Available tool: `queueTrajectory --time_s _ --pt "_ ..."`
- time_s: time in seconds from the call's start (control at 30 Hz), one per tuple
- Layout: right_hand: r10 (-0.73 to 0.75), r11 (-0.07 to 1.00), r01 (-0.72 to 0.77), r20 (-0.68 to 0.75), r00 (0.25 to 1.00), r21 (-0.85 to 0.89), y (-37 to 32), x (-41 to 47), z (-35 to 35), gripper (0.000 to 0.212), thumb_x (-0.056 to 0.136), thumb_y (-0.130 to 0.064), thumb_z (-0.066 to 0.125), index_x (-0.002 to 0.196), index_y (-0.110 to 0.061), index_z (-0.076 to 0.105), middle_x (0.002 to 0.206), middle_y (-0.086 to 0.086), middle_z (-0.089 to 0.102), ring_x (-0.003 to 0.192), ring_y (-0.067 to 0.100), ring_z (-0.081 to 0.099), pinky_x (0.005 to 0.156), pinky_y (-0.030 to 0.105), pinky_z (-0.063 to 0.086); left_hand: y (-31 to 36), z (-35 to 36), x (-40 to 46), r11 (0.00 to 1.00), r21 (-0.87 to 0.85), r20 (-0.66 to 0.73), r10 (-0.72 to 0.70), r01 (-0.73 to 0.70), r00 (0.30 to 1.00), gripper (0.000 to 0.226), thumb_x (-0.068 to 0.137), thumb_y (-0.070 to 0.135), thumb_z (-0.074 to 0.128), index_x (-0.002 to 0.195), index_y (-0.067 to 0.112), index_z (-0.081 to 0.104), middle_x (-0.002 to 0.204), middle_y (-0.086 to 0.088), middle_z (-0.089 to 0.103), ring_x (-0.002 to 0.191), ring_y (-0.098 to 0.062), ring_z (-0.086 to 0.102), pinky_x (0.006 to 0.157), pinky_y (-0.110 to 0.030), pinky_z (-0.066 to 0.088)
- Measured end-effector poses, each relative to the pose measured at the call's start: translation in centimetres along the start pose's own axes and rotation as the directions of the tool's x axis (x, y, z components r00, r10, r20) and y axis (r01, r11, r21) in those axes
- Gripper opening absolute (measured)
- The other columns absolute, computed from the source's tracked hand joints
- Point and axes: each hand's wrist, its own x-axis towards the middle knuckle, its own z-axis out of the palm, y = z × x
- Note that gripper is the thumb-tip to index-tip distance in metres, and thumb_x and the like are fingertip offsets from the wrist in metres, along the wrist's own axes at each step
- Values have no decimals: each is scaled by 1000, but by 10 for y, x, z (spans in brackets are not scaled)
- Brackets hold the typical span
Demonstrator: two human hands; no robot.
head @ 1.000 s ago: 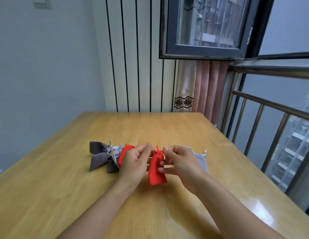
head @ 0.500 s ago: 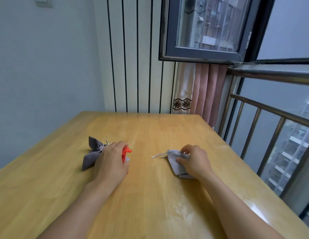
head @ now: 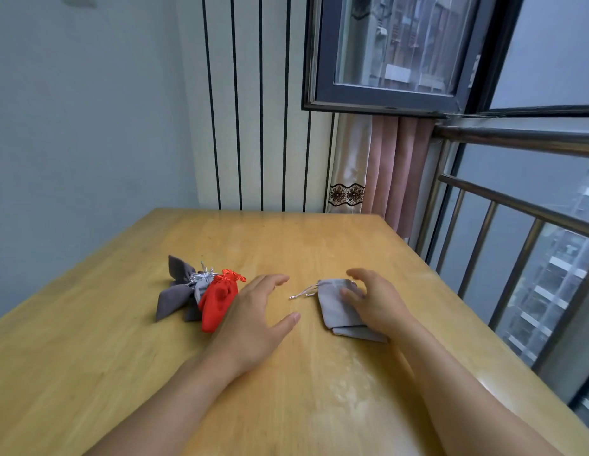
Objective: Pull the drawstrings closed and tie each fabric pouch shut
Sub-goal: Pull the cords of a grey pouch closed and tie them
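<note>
The fingers of the left hand are lying nearly straight and spread a little, the thumb splayed toward the middle of the frame; they are holding nothing. The palm is facing down over the wooden table, just right of the red pouch, and its outer edge is covering the pouch's lower right side, though whether it is touching the cloth is hard to tell. The bare forearm is running down to the bottom edge of the frame.

The right hand is arching over a light grey pouch, fingers loosely bent and spread, the thumb resting on the cloth; it is not gripping. The heel of that hand is hiding the pouch's right side. A second grey layer is peeking out underneath at the lower edge, possibly another pouch or a fold. The silver drawstring is trailing loose to the left, the mouth still ungathered.

At centre left a heap of tied pouches is lying: two dark grey ones are plain, a paler grey one is wedged behind the red, and silver cords are bunching at the top. Whether the red is one pouch or two overlapping is unclear.
</note>
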Motion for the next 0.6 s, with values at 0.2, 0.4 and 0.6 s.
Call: queueTrajectory --time_s 0.2,0.4,0.6 --pt "-334 942 332 -250 909 -52 -16 0 2 4 89 -27 68 87 -27 64 94 -12 64 91 12 57 100 45 44 -6 10 4 940 -223 149 -227 256 962 64 78 39 78 134 28 49 129 14 54 102 1 62 80 -21 54" --pt "-425 765 451 -167 890 459 -63 -29 -3 16 83 -8 75 86 -16 62 82 6 70 67 7 57 62 25 48 3 2 12 688 -665 165 -244 291 956 46 81 21 73 125 15 59 122 -5 67 106 -10 67 85 -23 54" --pt "-267 810 204 36 963 549 -53 -23 -6 51 74 -12 87 117 -23 61 95 2 68 69 5 58 68 20 50 1 0 10 593 -753 125 -295 284 947 20 87 0 66 106 2 70 103 -17 74 93 -19 69 79 -27 56"
